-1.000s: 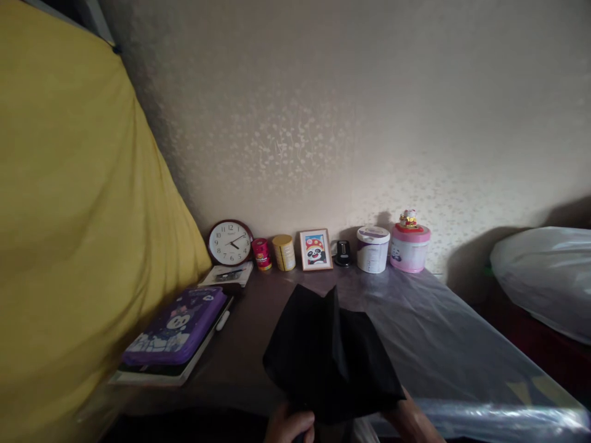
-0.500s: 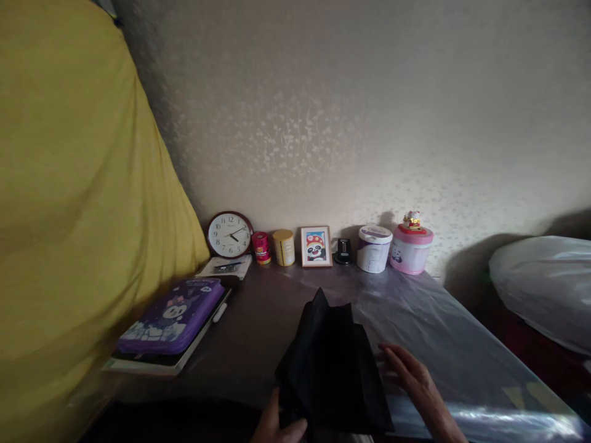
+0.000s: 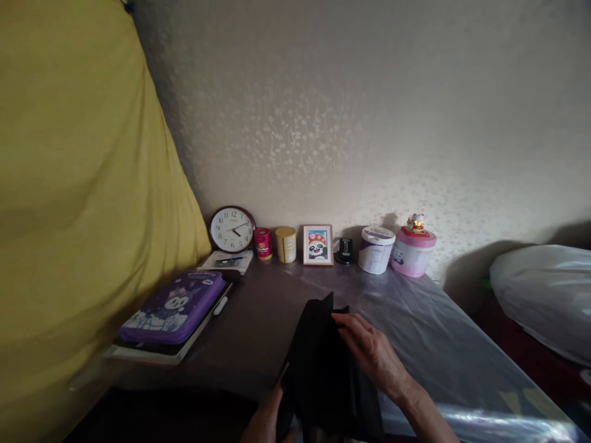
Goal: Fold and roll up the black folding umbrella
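A limp black bag [image 3: 318, 363], seemingly of cloth, is held up at the near edge of the table, with pointed folds along its top. My left hand [image 3: 268, 412] grips its lower left side, the thumb showing along the edge and the other fingers mostly hidden. From the right, my right hand [image 3: 372, 354] reaches over the bag's upper right edge. Its fingers are bent together on the black material, and its thumb is out of sight. The bag's dark inside and lower end cannot be made out.
A purple pencil case [image 3: 173, 307] lies on books [image 3: 178, 354] at left, near a yellow curtain [image 3: 92, 184]. Along the wall stand a clock [image 3: 233, 229], tins, a panda picture [image 3: 318, 245] and tubs [image 3: 376, 249]. A plastic-wrapped bundle [image 3: 545, 295] is at right.
My right hand has moved left and up from beside the bag onto its upper right edge. The bag's top has folded narrower. My left hand has kept its hold.
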Available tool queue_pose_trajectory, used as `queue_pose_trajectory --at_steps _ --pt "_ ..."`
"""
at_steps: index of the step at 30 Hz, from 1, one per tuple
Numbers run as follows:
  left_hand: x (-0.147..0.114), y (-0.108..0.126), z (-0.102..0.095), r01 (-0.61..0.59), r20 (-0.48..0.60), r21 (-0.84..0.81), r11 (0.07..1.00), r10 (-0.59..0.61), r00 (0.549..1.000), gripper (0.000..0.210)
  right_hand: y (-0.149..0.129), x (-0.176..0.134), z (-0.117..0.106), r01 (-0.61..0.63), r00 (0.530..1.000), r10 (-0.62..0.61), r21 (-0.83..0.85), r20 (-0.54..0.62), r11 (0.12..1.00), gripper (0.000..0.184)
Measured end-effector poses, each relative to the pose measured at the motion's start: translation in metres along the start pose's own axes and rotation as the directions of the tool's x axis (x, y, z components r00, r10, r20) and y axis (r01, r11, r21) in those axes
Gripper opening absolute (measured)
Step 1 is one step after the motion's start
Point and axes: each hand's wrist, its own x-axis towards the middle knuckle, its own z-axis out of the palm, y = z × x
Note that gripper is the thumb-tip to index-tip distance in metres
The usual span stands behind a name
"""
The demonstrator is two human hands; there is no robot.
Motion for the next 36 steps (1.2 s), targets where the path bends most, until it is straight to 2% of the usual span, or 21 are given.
queue_pose_trajectory --at_steps 2,3,6,9,14,18,23,30,36 --pt "0.001 0.006 0.001 -0.107 0.021 0.072 0.992 0.106 0.994 0.084 -0.004 0.003 0.002 0.042 0.997 -0.038 -0.069 0.062 0.997 0.035" --pt "0.000 0.010 0.000 -0.117 0.055 0.104 0.988 0.112 0.992 0.084 -0.006 0.004 0.002 0.060 0.995 -0.051 -0.110 0.086 0.992 0.037" --pt "-0.001 0.021 -0.002 -0.083 0.141 0.172 0.982 0.059 0.988 0.081 -0.009 0.005 0.000 0.096 0.988 -0.067 -0.213 0.141 0.972 0.035" --pt "-0.003 0.026 -0.002 -0.067 0.135 0.177 0.982 0.043 0.990 0.081 -0.008 0.005 -0.001 0.099 0.984 -0.058 -0.244 0.170 0.965 0.033" --pt "-0.005 0.017 0.001 -0.119 0.108 0.083 0.989 0.110 0.988 0.077 -0.004 0.006 0.007 0.098 0.985 -0.069 -0.182 0.159 0.978 0.031" --pt "-0.005 0.007 0.001 -0.117 0.099 0.032 0.993 0.113 0.989 0.079 -0.004 0.010 0.012 0.087 0.989 -0.070 -0.132 0.133 0.987 0.028" --pt "-0.003 0.017 0.000 -0.124 0.090 0.122 0.985 0.114 0.989 0.077 -0.004 0.021 0.013 0.057 0.996 -0.048 -0.126 0.074 0.990 0.024" --pt "-0.005 0.046 -0.005 -0.046 0.148 0.388 0.920 -0.013 0.989 0.080 -0.001 0.040 0.028 0.031 0.999 -0.026 -0.191 0.028 0.981 0.026" --pt "-0.008 0.064 -0.001 0.069 0.139 0.554 0.830 -0.173 0.975 0.082 -0.001 0.053 0.052 0.017 0.999 -0.010 -0.219 0.034 0.976 0.022"
